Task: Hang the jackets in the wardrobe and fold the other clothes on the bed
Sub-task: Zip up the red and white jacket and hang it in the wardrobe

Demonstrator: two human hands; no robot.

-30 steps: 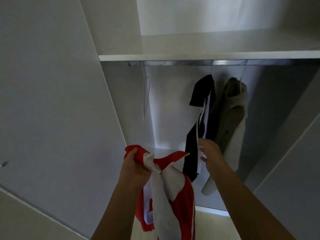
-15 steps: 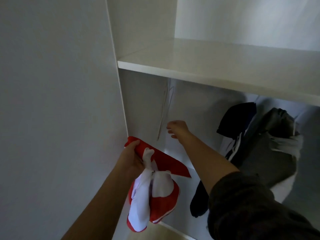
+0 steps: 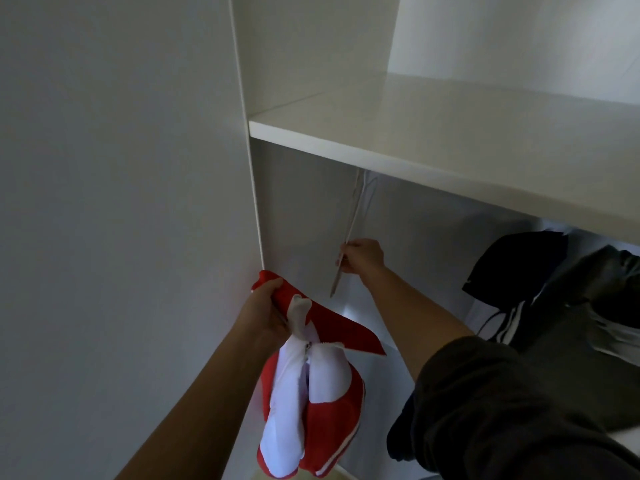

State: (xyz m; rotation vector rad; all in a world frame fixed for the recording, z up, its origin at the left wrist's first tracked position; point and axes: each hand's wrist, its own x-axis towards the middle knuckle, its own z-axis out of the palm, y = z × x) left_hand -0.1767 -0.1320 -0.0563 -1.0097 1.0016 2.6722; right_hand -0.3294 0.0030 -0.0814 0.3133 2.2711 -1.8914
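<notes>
Right hand (image 3: 362,256): fingers curled round the pale hanger (image 3: 350,230), whose hook is hidden behind the shelf (image 3: 415,140). Left hand (image 3: 266,313): fingers clenched on the red-and-white jacket (image 3: 311,393), which hangs bunched directly beneath them.

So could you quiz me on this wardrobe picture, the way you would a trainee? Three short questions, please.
1. True or false: the right hand grips a bare hanger under the white shelf.
2. What does the left hand hold? A: a red and white jacket. B: a blue towel. C: a shoe.
3. Fill in: to the right of the hanger hang ___ garments.

Key
1. True.
2. A.
3. Two: a black jacket with white stripes and a dark grey jacket.
</notes>
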